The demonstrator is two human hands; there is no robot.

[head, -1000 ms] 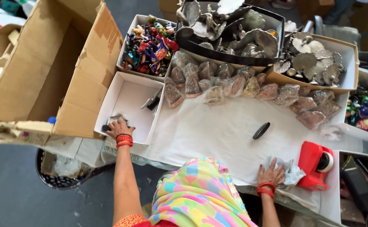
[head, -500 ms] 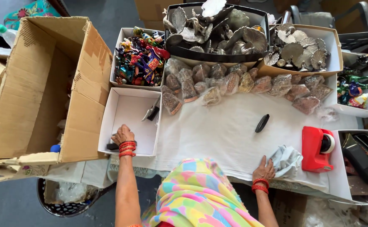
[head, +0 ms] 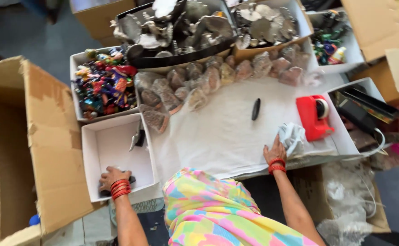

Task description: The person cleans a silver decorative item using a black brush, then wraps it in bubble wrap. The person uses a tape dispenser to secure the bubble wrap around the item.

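Fingers of my left hand (head: 113, 178) have closed on a small dark object (head: 129, 180) at the near edge of the white box (head: 117, 150). My right hand (head: 274, 152) has slid rightward and now rests flat, holding nothing, beside the crumpled plastic bag (head: 293, 136) near the table's front edge.

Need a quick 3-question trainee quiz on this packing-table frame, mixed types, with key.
1. True or false: the left hand is inside the white box, on a dark item.
2. The right hand touches: A) the red tape dispenser B) the crumpled clear bags C) the black oblong object.
3. What colour are the bangles on both wrists?

Key: 1 true; 2 B; 3 red.
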